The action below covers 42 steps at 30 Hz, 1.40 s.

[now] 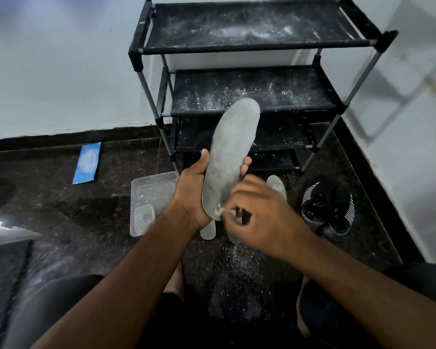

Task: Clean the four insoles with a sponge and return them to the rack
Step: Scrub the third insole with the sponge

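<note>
Insole (230,157), grey and dusty, is held upright in the left hand (196,195), fingers and thumb wrapped round its lower half. Right hand (259,210) is curled shut at the insole's heel, pinching something small and pale, too blurred to name. More insoles (277,185) lie on the dark floor (61,197) beneath. A clear tray (149,197) sits left, black shoes (327,207) right, and the powder-flecked black rack (249,89) stands in the far corner.

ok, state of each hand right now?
Left hand: closed around the insole, holding it up in front of the rack.
Right hand: fingers closed on a small pale object at the insole's lower end, probably the sponge.
</note>
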Available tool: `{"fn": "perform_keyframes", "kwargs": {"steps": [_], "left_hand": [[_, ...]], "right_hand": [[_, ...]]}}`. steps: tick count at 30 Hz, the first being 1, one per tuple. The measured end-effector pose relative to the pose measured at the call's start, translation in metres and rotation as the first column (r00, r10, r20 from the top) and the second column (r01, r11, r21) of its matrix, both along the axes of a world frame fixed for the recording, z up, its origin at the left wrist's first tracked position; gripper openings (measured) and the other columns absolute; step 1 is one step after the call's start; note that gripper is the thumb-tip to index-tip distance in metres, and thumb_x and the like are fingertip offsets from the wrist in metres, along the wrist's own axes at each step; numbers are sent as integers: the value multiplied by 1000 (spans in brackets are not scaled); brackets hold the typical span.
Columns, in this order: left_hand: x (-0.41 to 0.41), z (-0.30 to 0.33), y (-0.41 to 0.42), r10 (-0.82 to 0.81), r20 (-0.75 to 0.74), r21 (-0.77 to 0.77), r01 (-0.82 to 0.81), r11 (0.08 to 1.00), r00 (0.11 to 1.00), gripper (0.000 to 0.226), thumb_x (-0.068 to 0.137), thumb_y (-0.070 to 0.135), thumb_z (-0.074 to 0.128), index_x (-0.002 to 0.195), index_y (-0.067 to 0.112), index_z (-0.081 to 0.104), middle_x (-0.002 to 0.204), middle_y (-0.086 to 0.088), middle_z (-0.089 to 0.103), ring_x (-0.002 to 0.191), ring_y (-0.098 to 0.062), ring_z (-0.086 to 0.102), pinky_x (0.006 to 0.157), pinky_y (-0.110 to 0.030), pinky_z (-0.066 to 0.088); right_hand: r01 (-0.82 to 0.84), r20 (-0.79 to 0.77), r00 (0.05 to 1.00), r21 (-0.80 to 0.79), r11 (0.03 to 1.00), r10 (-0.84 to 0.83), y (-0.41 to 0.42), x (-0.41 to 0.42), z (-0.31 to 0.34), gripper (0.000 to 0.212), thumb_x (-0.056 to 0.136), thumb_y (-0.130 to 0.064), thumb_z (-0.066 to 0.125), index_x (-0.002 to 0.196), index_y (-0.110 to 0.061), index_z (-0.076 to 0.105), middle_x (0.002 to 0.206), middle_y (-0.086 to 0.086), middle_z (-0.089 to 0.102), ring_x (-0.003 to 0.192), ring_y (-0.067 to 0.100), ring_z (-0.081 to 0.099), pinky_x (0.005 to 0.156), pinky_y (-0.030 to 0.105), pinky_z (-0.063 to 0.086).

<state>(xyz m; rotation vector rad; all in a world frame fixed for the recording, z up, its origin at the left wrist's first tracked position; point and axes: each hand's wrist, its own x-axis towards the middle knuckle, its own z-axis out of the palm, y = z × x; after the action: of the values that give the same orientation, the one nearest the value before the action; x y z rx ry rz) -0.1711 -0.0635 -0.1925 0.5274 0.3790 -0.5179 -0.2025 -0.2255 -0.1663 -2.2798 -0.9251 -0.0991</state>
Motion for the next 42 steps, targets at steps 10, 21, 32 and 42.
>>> {"fn": "perform_keyframes", "kwargs": {"steps": [10,21,32,42], "left_hand": [[-3,3,-10,34,123,331,-73,941,992,49,107,36,43,125,-2,68,123,-26,69,99,-31,74,76,-39,62],[-12,3,-20,109,212,528,-208,824,971,53,89,29,66,127,-8,64,129,-32,65,113,-41,63,109,-60,46],[-15,2,-23,75,191,665,-185,724,979,38,109,23,47,118,-6,69,117,-30,71,99,-37,69,80,-40,60],[-13,2,-21,47,246,725,-216,654,968,35,107,24,51,106,-3,73,109,-30,72,93,-35,69,84,-47,58]], "right_hand": [[147,5,989,-62,987,-147,-8,12,-1,16,86,-20,67,74,-10,63,79,-5,52,82,5,39,74,12,35],[278,33,961,-75,958,-276,-18,32,-6,12,87,-25,68,85,-13,69,84,-7,57,84,3,42,70,22,43],[334,18,942,-22,942,-334,-19,35,-10,12,87,-23,69,81,-12,69,82,-6,58,82,4,44,70,15,39],[241,-47,969,-5,971,-241,-17,32,-7,11,86,-23,70,87,-13,70,88,-4,62,86,7,50,76,24,47]]}}
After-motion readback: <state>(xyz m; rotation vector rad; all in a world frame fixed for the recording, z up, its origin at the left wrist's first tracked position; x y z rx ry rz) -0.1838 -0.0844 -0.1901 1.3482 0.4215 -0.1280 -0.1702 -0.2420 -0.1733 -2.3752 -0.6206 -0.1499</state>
